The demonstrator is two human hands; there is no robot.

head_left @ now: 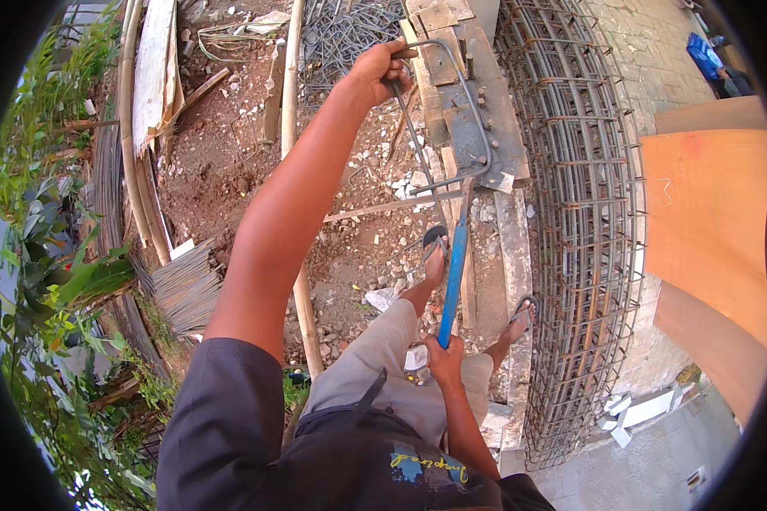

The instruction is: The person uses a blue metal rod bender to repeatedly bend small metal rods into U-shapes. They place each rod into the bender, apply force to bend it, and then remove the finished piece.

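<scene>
Rebar (pixel 452 111) (tool tip hidden) in hands

Left arm outstretched, right arm bent close, both hands (pixel 382 70) (pixel 444 358) clenched in fists.

Bent rod (pixel 452 102) on bench (pixel 469 128), rebar cage (pixel 579 213) right, bamboo pole (pixel 294 102) left

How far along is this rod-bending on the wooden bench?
Done: the steel rod on the bending bench already shows several corners, close to a rectangular loop. In hand: the left hand steadies the rod's far end while the right hand grips the blue lever bar. Left: the loop is not closed, and a bundle of straight rods lies on the ground.
</scene>
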